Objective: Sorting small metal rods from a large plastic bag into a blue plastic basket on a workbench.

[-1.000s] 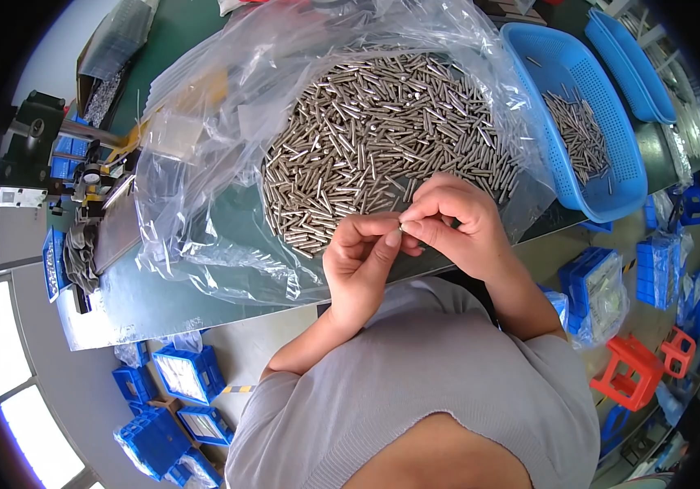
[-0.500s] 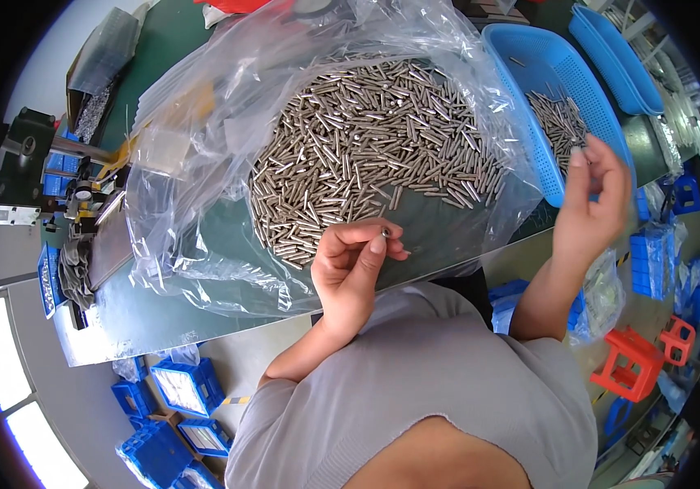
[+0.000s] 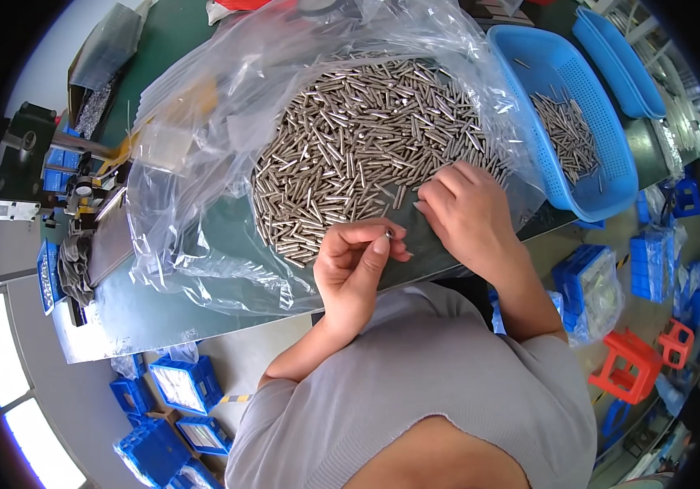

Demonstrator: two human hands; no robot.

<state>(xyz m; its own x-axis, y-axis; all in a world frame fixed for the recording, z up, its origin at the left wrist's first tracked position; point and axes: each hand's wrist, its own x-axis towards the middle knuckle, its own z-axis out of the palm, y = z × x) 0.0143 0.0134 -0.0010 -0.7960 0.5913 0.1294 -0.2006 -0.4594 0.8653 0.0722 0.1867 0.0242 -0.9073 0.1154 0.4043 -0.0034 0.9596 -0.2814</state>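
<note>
A wide heap of small metal pins [image 3: 350, 147], slender with tapered ends, lies on a clear plastic sheet on the bench. At the near edge of the heap my left hand [image 3: 352, 265] is closed in a pinch on one metal pin [image 3: 389, 234], whose round end peeks out between thumb and forefinger. My right hand [image 3: 472, 216] rests at the heap's near right edge, back up, its fingers bent and drawn together; whatever is under the fingertips is hidden. To the right, a blue perforated basket [image 3: 558, 204] holds a smaller pile of the same pins [image 3: 566, 134].
A second blue basket [image 3: 619, 61] stands beyond the first. Crumpled clear plastic [image 3: 195, 122] surrounds the heap. Dark machine parts [image 3: 28, 155] stand at the left. Blue crates [image 3: 187, 383] and a red stool [image 3: 627, 367] are on the floor.
My right hand has moved left from the pins in the blue basket to the edge of the heap. My left hand keeps its pinch on the pin, almost unmoved.
</note>
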